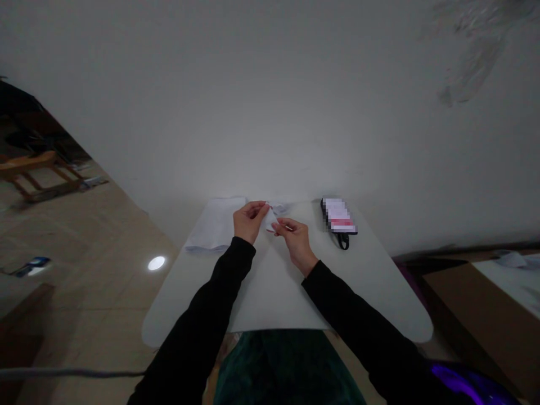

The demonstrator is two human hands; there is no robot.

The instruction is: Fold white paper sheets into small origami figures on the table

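A small piece of folded white paper (270, 218) is held up between my two hands, over the back half of the white table. My left hand (250, 220) pinches its upper left part between thumb and fingers. At its lower right corner, my right hand (296, 239) grips it in a pinch. Just left of my left hand lies a stack of white sheets (215, 222), flat on the table. Behind the held paper sits another small white crumpled or folded piece (279, 208), partly hidden, its kind unclear.
To the right on the table (274, 304) lies a phone (338, 215) with a lit screen and a black strap (343, 242). A wall (270, 112) rises directly behind the table. A cardboard box (476, 304) stands at right; a wooden stool (37, 169) is far left.
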